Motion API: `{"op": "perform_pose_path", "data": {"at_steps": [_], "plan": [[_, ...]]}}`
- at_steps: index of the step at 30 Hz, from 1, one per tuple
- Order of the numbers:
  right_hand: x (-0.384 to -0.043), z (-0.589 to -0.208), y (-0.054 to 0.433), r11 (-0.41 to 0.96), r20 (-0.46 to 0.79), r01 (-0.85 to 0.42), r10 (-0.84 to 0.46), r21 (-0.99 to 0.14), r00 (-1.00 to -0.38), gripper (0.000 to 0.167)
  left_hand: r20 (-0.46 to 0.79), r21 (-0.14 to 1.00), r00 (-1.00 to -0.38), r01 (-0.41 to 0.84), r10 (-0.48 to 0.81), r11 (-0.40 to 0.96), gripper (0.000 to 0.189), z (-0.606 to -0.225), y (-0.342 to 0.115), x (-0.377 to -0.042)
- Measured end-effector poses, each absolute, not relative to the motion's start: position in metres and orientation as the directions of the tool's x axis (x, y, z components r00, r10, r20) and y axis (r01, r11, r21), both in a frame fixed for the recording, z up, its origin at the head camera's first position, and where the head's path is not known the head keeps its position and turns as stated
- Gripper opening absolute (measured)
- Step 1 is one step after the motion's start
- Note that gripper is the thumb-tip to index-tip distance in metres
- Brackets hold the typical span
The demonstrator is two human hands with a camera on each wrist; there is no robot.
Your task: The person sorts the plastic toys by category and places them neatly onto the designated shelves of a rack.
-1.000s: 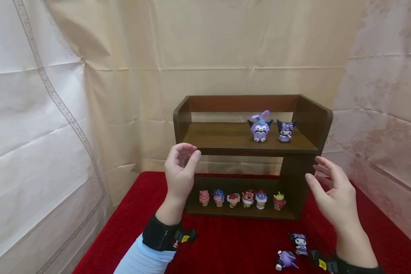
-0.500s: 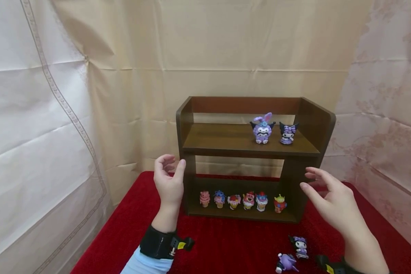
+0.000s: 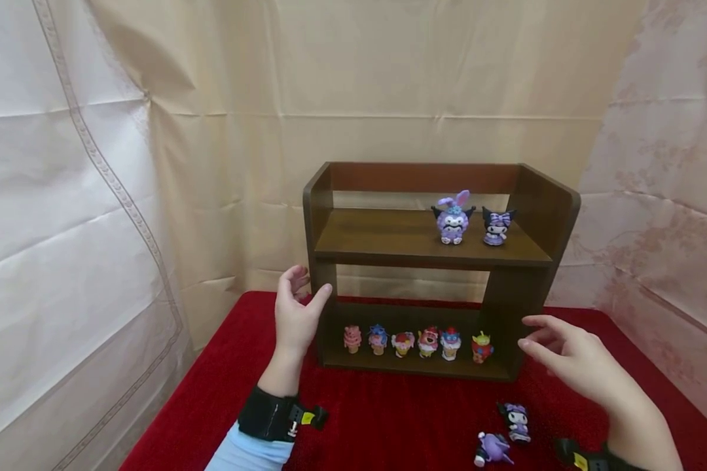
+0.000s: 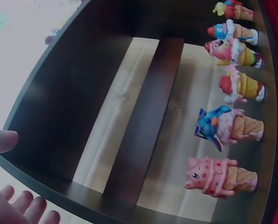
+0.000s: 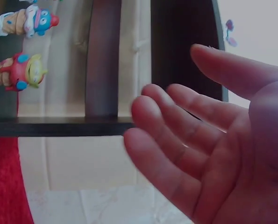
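Note:
A dark brown two-tier shelf (image 3: 383, 245) stands on a red cloth. My left hand (image 3: 294, 324) is beside its left side panel, fingers loosely bent and thumb spread; whether it touches the wood I cannot tell. On the other side, my right hand (image 3: 574, 356) hovers by the right panel with relaxed fingers and nothing in them, as its palm (image 5: 237, 172) confirms in the right wrist view. On the upper board sit a purple rabbit-eared figurine (image 3: 452, 224) and a black-eared figurine with a purple bow (image 3: 495, 227). Several ice-cream-cone figurines (image 4: 213, 177) line the bottom board.
In front of the shelf, near my right wrist, a black-and-purple figurine (image 3: 516, 422) and another purple one (image 3: 493, 449) lie on the red cloth (image 3: 383, 418). Beige drapes (image 3: 389, 78) hang behind, with pale sheets at both sides.
Both hands have come down from around the upper board's level. My left hand dropped, then shifted slightly right; my right hand kept sinking beside the right panel. The figurines stay put.

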State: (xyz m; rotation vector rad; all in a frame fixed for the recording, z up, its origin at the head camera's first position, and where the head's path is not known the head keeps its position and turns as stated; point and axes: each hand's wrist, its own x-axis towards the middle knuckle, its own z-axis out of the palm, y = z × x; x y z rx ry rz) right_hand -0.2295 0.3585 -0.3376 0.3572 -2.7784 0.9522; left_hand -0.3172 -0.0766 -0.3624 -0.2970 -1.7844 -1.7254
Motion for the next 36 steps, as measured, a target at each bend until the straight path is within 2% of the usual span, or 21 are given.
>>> {"op": "perform_pose_path", "data": {"at_steps": [6,13,22,30,36], "plan": [[-0.24,-0.347,0.366,0.753,0.106,-0.227,-0.206,-0.617,-0.973,0.059,0.541,0.84,-0.817,0.516,-0.2,0.167,0.065,-0.367,-0.081,-0.323],[-0.252,-0.361,0.381,0.732,-0.03,-0.127,-0.197,-0.67,-0.98,0.063,0.53,0.838,-0.834,0.487,-0.152,0.246,0.06,-0.377,-0.084,-0.33],[-0.261,-0.382,0.391,0.707,-0.256,0.001,-0.255,-0.707,-0.932,0.059,0.514,0.835,-0.841,0.446,-0.167,0.323,0.054,-0.387,-0.085,-0.334],[-0.264,-0.395,0.39,0.711,-0.338,0.061,-0.255,-0.7,-0.906,0.046,0.51,0.832,-0.845,0.439,-0.158,0.339,0.047,-0.392,-0.087,-0.334],[-0.263,-0.401,0.388,0.712,-0.362,0.073,-0.263,-0.698,-0.894,0.042,0.507,0.826,-0.849,0.429,-0.149,0.367,0.045,-0.394,-0.09,-0.334]]}}
